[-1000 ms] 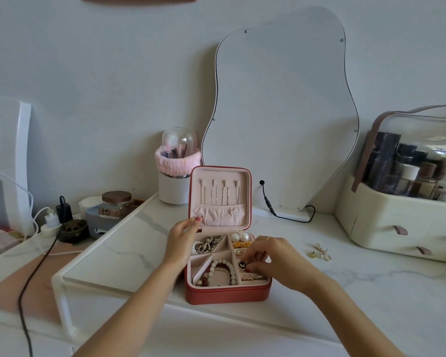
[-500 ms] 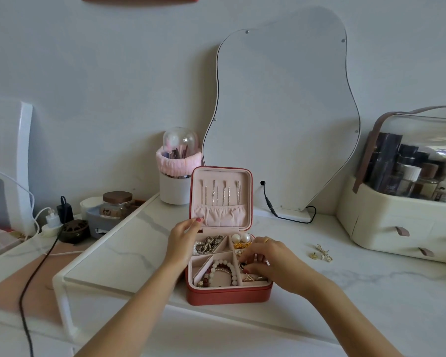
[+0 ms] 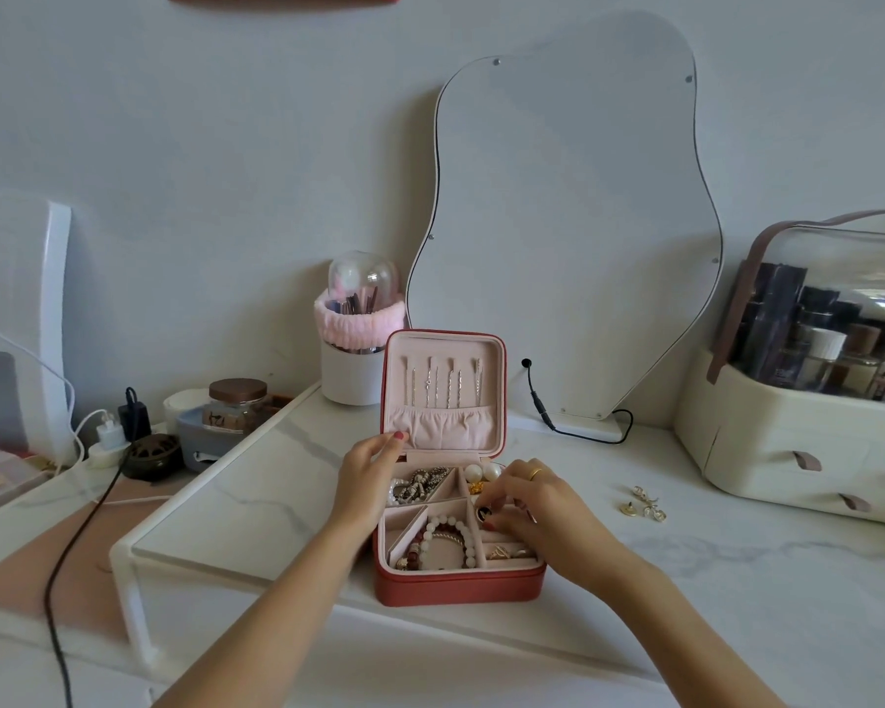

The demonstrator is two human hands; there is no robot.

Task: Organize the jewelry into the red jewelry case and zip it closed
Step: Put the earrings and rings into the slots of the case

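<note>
over the right side of the open case [image 3: 458,587], the right hand [image 3: 535,508] has its fingers [image 3: 502,504] bunched tight, pinching a small dark round piece [image 3: 483,514] just above the middle right compartment. a gold ring [image 3: 535,473] sits on one finger of that hand. the left hand [image 3: 366,470] rests at the case's left rim, its fingers loosely curled with a fingertip touching the lower left corner of the upright lid [image 3: 443,393]; it grips nothing that can be made out.

inside the tray, a bead bracelet [image 3: 448,541] lies in the front compartment, chains [image 3: 420,485] in the back left, pearls [image 3: 481,472] in the back right, small rings [image 3: 504,552] at front right. thin pins hang in the lid above a pink pocket.

the case stands on the bench [image 3: 711,580] close to the front edge of a raised white shelf. loose earrings [image 3: 644,503] lie well apart to the right, with bare marble between them and the case. beyond them stands a cosmetics box [image 3: 788,452]. a mirror [image 3: 568,222] leans behind the case, a brush cup [image 3: 351,378] just beside the lid's left. left of the left hand the shelf top lies bare out to its corner.
</note>
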